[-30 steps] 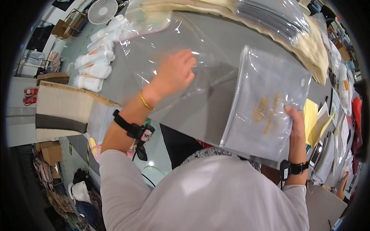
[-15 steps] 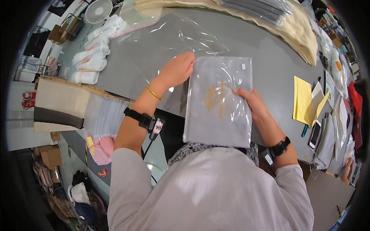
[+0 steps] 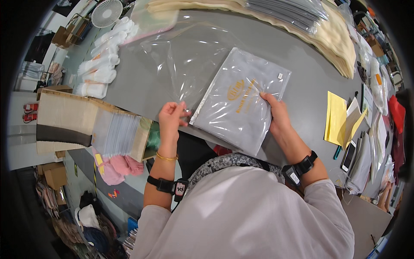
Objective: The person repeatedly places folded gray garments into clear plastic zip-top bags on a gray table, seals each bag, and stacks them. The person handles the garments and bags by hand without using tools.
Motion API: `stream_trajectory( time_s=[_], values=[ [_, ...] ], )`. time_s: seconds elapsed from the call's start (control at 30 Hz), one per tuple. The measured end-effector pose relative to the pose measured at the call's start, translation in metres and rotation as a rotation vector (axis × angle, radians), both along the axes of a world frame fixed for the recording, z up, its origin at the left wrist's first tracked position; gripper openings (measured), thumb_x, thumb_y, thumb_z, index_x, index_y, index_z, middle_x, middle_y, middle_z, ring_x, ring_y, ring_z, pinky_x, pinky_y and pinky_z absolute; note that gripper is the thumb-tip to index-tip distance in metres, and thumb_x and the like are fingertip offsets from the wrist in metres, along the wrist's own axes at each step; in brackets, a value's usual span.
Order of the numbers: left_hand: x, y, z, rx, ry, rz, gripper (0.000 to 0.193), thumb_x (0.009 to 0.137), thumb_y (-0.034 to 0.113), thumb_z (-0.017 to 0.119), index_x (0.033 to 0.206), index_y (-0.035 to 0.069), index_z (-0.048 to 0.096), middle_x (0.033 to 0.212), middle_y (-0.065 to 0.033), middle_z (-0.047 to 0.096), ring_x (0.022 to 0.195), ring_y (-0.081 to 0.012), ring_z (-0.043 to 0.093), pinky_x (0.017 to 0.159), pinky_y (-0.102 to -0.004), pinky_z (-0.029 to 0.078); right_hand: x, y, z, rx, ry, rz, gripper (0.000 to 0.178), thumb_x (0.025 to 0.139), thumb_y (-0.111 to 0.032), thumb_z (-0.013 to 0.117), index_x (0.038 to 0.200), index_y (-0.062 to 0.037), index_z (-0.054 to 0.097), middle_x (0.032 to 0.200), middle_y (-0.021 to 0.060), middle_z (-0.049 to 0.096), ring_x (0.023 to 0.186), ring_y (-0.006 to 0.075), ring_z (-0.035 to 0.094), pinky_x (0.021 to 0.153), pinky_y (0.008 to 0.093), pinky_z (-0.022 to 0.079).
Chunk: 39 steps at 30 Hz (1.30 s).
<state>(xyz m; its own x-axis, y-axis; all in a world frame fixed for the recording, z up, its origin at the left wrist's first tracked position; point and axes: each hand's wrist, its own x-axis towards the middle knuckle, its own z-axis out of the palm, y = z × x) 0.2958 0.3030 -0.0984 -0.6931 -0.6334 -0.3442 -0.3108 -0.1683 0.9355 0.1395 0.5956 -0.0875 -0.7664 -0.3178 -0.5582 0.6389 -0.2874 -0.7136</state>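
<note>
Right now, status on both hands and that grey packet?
Right hand gripping grey packet. Left hand by clear bag, grip unclear. Yellow paper apart, farther right.

Shows, on the flat rectangular grey packet in glossy clear film (image 3: 242,103), a gold oval emblem (image 3: 236,90) beside gold lettering (image 3: 246,96); near the far right corner, a small white label (image 3: 280,76), too small to read. Bears, on the black box (image 3: 179,198) on the left forearm (image 3: 157,199), a pink-and-white label (image 3: 180,189) with a dark character; on the right forearm's (image 3: 288,140) black box (image 3: 290,173), a white label (image 3: 295,178) with indistinct marks.
</note>
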Motion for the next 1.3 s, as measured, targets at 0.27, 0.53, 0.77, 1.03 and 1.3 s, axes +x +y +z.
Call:
stream_trajectory(
  time_s=[0.27,0.53,0.77,1.03,1.3],
  values=[
    [-0.026,0.012,-0.002,0.349,0.194,-0.01,0.008,0.107,0.009,0.053,0.111,0.003,0.05,0.113,-0.0169,0.066,0.102,-0.0272,0.071,0.094,-0.0452,0.061,-0.031,-0.026,-0.002,-0.131,-0.033,-0.022,0.041,0.092,-0.024,0.072,0.12,0.0048,0.062,0.107,0.0126,0.07,0.091,0.0216,0.071,0.08,0.0368,0.06],
    [-0.03,0.022,-0.008,0.385,0.167,0.068,0.018,0.106,0.012,0.052,0.115,-0.002,0.045,0.107,-0.0158,0.063,0.098,-0.025,0.069,0.092,-0.0457,0.062,-0.057,-0.008,0.038,1.133,0.914,0.334,0.078,0.083,-0.049,0.082,0.133,0.0052,0.057,0.114,0.0156,0.067,0.108,0.0307,0.066,0.091,0.0432,0.055],
    [-0.04,0.025,0.002,0.325,0.177,0.009,0.025,0.107,0.017,0.052,0.118,0.001,0.036,0.114,-0.0172,0.057,0.098,-0.0264,0.068,0.089,-0.0445,0.062,0.029,-0.092,0.037,1.026,2.076,0.727,0.072,0.076,-0.037,0.083,0.134,-0.0017,0.058,0.109,0.0097,0.06,0.094,0.0255,0.061,0.077,0.0363,0.056],
    [-0.053,0.017,0.008,0.043,0.176,-0.154,0.018,0.111,0.025,0.049,0.105,0.009,0.042,0.099,-0.0082,0.057,0.083,-0.019,0.068,0.077,-0.0419,0.064,0.014,-0.153,0.034,1.154,2.11,0.784,0.037,0.082,-0.019,0.069,0.115,-0.0046,0.064,0.099,0.007,0.06,0.089,0.0229,0.062,0.072,0.0306,0.056],
    [-0.029,-0.043,0.003,0.123,-0.038,-0.237,0.019,0.107,0.024,0.055,0.099,0.01,0.044,0.087,-0.0053,0.057,0.074,-0.0223,0.071,0.065,-0.0378,0.066,-0.117,-0.113,0.038,0.921,1.489,0.611,0.047,0.092,-0.038,0.069,0.126,-0.0064,0.07,0.114,0.0129,0.074,0.102,0.0331,0.071,0.09,0.0448,0.056]
  ],
)
